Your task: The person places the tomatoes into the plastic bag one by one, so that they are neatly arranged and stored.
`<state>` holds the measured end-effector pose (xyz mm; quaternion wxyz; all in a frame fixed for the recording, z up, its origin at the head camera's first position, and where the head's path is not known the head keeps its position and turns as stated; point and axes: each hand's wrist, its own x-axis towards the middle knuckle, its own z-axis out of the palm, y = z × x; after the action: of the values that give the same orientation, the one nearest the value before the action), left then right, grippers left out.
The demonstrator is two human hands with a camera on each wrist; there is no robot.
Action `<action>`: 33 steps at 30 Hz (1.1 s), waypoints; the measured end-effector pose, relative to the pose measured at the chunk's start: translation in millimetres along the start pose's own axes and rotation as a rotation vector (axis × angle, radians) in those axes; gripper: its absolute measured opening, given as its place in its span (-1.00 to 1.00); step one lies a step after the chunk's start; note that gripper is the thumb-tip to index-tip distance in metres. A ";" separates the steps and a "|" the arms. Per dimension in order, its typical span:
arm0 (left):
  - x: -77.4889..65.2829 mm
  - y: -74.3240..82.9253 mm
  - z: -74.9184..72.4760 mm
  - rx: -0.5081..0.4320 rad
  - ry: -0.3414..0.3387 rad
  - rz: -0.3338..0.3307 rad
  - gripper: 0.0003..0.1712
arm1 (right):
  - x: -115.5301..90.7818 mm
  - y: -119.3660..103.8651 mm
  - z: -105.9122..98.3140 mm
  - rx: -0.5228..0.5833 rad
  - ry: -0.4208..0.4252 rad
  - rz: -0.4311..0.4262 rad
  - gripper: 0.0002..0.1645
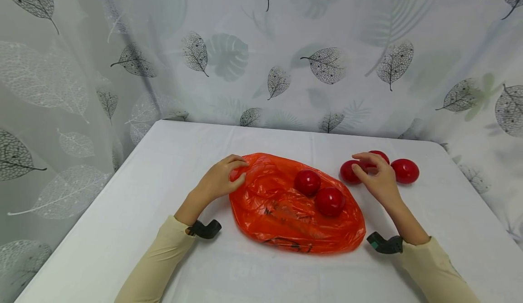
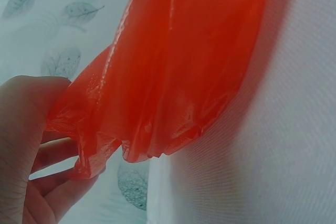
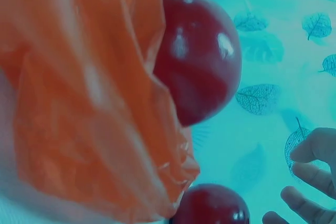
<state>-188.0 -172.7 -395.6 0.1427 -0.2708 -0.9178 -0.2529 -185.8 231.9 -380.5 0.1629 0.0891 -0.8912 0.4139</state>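
Pinching bag (image 1: 286, 212) left hand (image 1: 220, 180), balls (image 1: 351, 172) right hand (image 1: 377, 178)

I see a white table (image 1: 122, 212) low in the frame, and a leafy curtain (image 1: 286, 44) up behind it.

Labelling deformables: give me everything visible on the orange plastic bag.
The orange plastic bag is thin, glossy, translucent film, crinkled, with dark print near its lower edge. It lies flat on the white table, roughly oval. Two red balls rest on its far right part; whether on top or inside is unclear. The left hand pinches its upper left edge, lifting it slightly.
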 end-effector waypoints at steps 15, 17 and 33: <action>0.7 0.3 0.3 -0.004 -0.008 -0.008 -0.67 | 2.6 12.2 -0.4 -0.011 -0.086 0.071 -0.45; 0.5 0.1 0.3 -0.005 -0.009 -0.008 -0.67 | 3.1 14.4 0.2 -0.009 -0.102 0.079 -0.43; -0.2 0.4 1.0 -0.010 -0.010 -0.004 -0.69 | 4.7 28.2 4.8 -0.005 -0.142 0.115 -0.31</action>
<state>-187.7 -172.0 -396.3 0.1360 -0.2709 -0.9178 -0.2566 -199.4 246.2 -401.6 0.0756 0.0666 -0.9052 0.4130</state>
